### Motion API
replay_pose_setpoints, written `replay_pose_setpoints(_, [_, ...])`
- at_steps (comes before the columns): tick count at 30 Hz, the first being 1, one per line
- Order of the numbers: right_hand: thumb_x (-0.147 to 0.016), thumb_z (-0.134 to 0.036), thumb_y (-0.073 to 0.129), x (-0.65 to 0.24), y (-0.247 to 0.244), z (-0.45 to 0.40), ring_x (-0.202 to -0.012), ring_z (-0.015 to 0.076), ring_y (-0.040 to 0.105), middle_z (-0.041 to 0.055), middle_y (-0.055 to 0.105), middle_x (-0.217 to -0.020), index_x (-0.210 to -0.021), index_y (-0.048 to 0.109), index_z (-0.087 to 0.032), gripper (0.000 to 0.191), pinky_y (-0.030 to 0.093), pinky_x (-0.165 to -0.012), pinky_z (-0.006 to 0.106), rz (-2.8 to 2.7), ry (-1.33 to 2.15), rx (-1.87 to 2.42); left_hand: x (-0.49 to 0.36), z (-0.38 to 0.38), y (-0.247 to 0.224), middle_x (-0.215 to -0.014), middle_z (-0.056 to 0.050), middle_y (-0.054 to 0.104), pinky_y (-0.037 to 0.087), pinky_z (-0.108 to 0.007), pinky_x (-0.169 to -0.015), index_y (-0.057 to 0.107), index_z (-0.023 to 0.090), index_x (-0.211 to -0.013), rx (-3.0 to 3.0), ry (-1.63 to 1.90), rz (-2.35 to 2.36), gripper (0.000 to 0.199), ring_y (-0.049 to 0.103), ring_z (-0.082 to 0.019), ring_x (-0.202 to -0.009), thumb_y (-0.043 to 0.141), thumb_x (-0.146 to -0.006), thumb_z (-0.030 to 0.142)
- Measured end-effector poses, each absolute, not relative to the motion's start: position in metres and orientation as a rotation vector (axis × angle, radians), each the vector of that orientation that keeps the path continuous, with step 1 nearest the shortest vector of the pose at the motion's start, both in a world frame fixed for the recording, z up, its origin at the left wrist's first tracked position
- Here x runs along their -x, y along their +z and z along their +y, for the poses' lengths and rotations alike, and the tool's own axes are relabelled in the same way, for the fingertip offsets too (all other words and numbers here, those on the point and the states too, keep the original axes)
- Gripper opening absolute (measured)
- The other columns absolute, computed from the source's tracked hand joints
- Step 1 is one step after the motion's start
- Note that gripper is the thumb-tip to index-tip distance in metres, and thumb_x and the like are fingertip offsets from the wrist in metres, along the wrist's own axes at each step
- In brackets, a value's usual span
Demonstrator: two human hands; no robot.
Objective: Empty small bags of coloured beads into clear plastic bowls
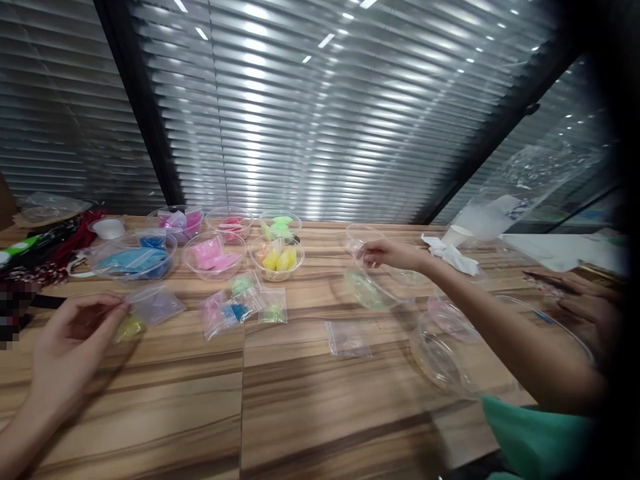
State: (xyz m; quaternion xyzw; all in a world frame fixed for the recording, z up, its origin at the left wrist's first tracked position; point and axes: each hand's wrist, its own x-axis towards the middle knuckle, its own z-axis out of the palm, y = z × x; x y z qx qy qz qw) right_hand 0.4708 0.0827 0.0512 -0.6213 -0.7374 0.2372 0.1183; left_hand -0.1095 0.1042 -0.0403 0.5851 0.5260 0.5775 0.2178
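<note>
My left hand point(75, 340) is on the left side, thumb and forefinger pinched at the edge of a small clear zip bag point(131, 327) with something yellow in it. A pale lavender zip bag point(156, 304) lies against the fingertips. My right hand point(377, 254) reaches across from the right, fingers curled beside a clear plastic bowl point(357, 235). What those fingers hold, if anything, is blurred. Just below is a smeared clear bowl with a green tint point(369, 291). Several small bags with pink, blue and green contents point(237, 312) lie between the hands.
Clear bowls of coloured packets stand at the back left, including a blue one point(135, 261), a pink one point(214, 257) and a yellow one point(280, 259). A flat zip bag point(349, 339) lies mid-table. Clear containers point(440, 360) and another person's hand point(590, 303) are right.
</note>
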Motion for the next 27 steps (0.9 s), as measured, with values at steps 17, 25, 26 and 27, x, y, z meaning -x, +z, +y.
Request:
replay_pose_setpoints(17, [-0.102,-0.053,0.047,-0.29,0.035,0.018,-0.088,0.0185,0.072,0.0045,0.075,-0.102,-0.137,0.057,-0.024,0.046,0.056,-0.076,0.029,-2.193,1.069,1.5,0.107,0.102,-0.036,-0.098,-0.002,0.068,0.052,-0.047,-0.101,0.064,0.019,-0.095,-1.665,1.533,1.468,0.023,0.068,-0.022,-0.096,0.078,-0.08,0.032])
replay_pose_setpoints(25, [-0.1,-0.041,0.056,-0.457,0.029,0.054,-0.113,0.0261,0.061,0.012,0.06,-0.13,-0.131,0.056,-0.018,0.039,0.051,-0.097,0.05,-1.937,-0.004,1.909,0.115,0.107,-0.046,-0.11,-0.007,0.067,0.056,-0.044,-0.091,0.065,0.013,-0.109,-1.818,1.51,1.367,0.023,0.066,-0.022,-0.101,0.068,-0.094,0.03])
replay_pose_setpoints(26, [-0.1,-0.039,0.058,-0.477,0.03,0.054,-0.112,0.0254,0.061,0.0112,0.059,-0.131,-0.13,0.058,-0.019,0.037,0.052,-0.096,0.048,-1.98,-0.082,1.88,0.115,0.107,-0.047,-0.111,-0.007,0.067,0.056,-0.044,-0.091,0.064,0.014,-0.11,-1.829,1.508,1.365,0.023,0.066,-0.022,-0.102,0.068,-0.094,0.03])
replay_pose_setpoints(27, [-0.099,-0.038,0.059,-0.493,0.031,0.053,-0.112,0.025,0.061,0.0109,0.059,-0.131,-0.129,0.058,-0.018,0.036,0.053,-0.094,0.047,-2.057,-0.132,1.832,0.114,0.106,-0.047,-0.112,-0.007,0.067,0.056,-0.045,-0.092,0.064,0.014,-0.111,-1.838,1.507,1.365,0.024,0.066,-0.022,-0.102,0.068,-0.094,0.03])
